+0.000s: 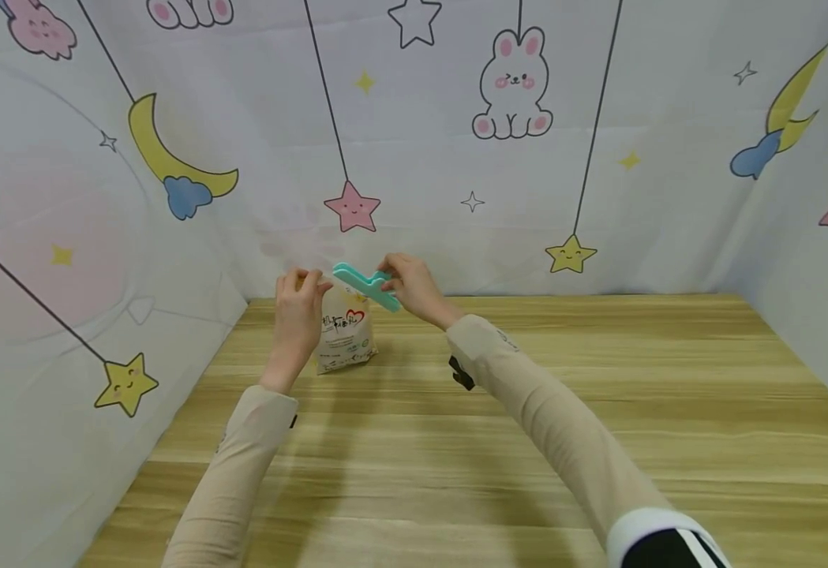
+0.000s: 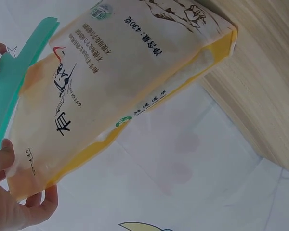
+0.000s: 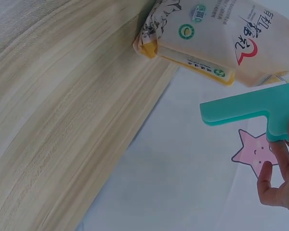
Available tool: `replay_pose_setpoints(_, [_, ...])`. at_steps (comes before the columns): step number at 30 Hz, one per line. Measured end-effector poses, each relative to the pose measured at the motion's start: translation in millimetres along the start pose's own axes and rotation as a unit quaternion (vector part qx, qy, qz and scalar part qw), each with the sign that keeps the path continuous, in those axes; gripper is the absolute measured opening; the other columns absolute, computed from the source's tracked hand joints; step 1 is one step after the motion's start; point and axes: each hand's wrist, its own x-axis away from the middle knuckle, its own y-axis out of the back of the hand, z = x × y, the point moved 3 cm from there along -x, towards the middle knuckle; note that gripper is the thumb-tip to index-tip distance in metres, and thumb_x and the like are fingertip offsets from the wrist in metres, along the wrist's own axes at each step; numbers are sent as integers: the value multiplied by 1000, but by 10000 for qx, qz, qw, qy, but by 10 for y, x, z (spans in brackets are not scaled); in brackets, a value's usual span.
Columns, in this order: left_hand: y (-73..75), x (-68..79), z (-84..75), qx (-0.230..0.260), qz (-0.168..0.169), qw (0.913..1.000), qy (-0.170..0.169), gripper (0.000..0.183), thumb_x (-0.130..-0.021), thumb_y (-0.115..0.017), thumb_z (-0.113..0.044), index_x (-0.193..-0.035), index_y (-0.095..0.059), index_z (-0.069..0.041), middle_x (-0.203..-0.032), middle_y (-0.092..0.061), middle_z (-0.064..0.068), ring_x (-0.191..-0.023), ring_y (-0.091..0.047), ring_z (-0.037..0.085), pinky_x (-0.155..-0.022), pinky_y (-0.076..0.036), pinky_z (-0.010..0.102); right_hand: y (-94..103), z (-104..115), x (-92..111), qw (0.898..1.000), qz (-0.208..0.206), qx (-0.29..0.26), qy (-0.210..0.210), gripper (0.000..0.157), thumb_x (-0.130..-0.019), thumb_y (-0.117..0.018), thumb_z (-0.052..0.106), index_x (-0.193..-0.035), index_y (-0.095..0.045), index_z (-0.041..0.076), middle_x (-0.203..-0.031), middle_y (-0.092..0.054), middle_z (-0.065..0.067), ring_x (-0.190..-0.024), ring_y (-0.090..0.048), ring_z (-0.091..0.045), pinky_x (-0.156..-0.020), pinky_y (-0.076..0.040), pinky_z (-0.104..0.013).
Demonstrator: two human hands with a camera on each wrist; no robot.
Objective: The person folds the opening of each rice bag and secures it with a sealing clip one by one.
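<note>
A cream paper-like food bag (image 1: 345, 339) with yellow sides and dark printed characters stands upright on the wooden table. My left hand (image 1: 298, 315) pinches the bag's top corner between thumb and fingers, as the left wrist view shows on the bag (image 2: 101, 86). My right hand (image 1: 417, 288) holds a teal bag clip (image 1: 367, 285) by its handle, at the upper right of the bag. In the right wrist view the long clip (image 3: 241, 107) lies across, just beside the bag's top. Whether the clip's jaws touch the bag I cannot tell.
The wooden table (image 1: 527, 426) stretches to the right and toward me. White fabric walls (image 1: 442, 158) printed with stars, moons and a rabbit rise behind the table and on both sides, and the bag stands near the back wall.
</note>
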Motion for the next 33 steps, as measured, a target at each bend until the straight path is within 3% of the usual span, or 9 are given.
replay_pose_setpoints(10, [22, -17, -20, 91, -31, 9999, 105, 19, -89, -50, -12, -89, -57, 5, -94, -50, 21, -88, -46, 36, -76, -44, 44, -43, 40, -63, 9999, 83, 56, -30, 16, -88, -42, -9, -91, -55, -1, -97, -60, -13, -81, -65, -18, -68, -50, -14])
replay_pose_setpoints(19, [30, -33, -22, 112, 69, 9996, 257, 22, -89, -49, -12, -88, -57, 8, -96, -49, 20, -93, -47, 36, -77, -45, 43, -80, 65, -76, 9999, 121, -79, -79, 17, -87, -43, -10, -90, -56, -1, -98, -61, -13, -81, -65, -18, -69, -50, -15])
replay_pose_setpoints(33, [42, -19, -20, 309, -248, 9990, 191, 20, -85, -54, -11, -88, -57, 9, -98, -50, 24, -91, -50, 37, -77, -46, 43, -121, 120, -120, 9998, 27, -135, -170, 15, -87, -47, -6, -93, -57, 2, -99, -62, -11, -83, -66, -17, -72, -51, -19])
